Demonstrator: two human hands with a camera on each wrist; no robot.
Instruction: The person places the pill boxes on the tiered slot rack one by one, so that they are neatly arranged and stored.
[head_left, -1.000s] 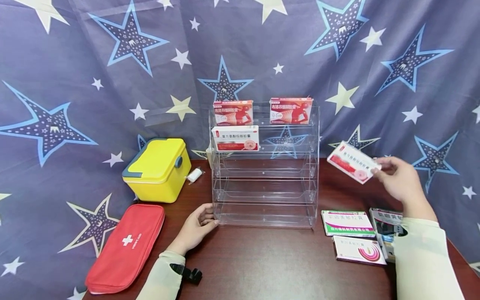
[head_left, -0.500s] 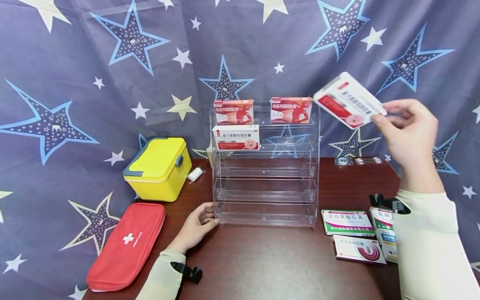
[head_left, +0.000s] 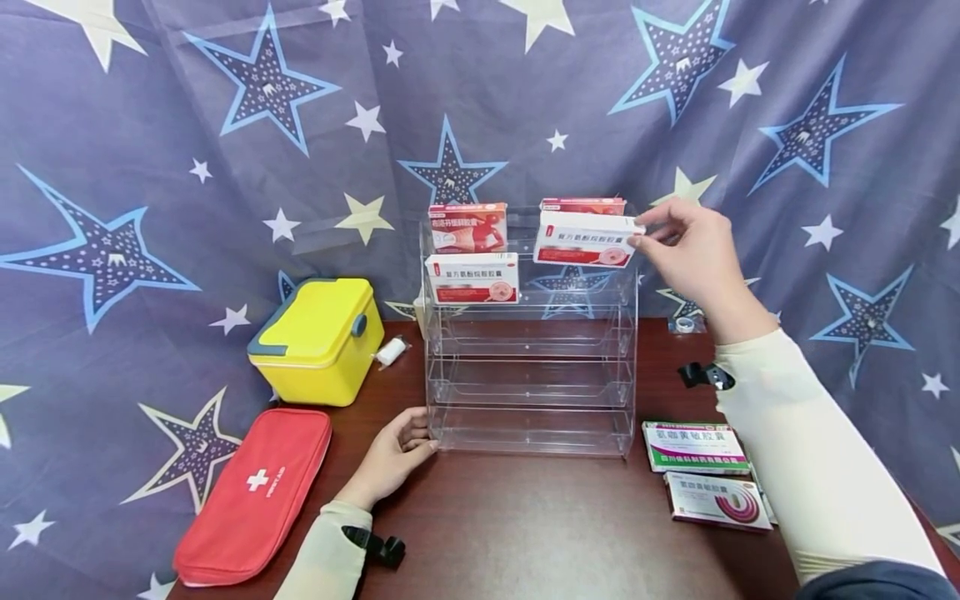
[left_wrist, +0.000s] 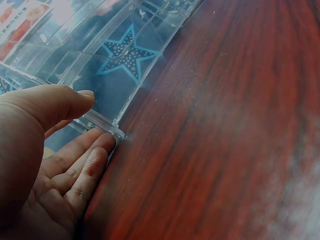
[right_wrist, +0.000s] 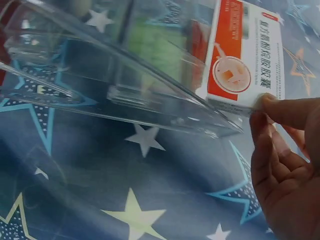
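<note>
A clear tiered acrylic display rack stands on the table. My right hand pinches the right end of a white and red medicine box between thumb and fingers. The box overlaps the top-right red medicine box in the head view and hides most of it. In the right wrist view the held box is close over the rack's side edge. My left hand holds the rack's lower left corner, thumb in front and fingers along the side panel. Another white and red box sits on the second tier, left.
A red medicine box fills the top-left spot. Green-white and white-pink boxes lie right. A yellow case, a red first-aid pouch and a small white wrapped roll are left. A starry curtain hangs behind.
My right hand has lifted the white and red box from the right side, then carried it left to the rack's upper right and levelled it. The left hand stays at the corner.
</note>
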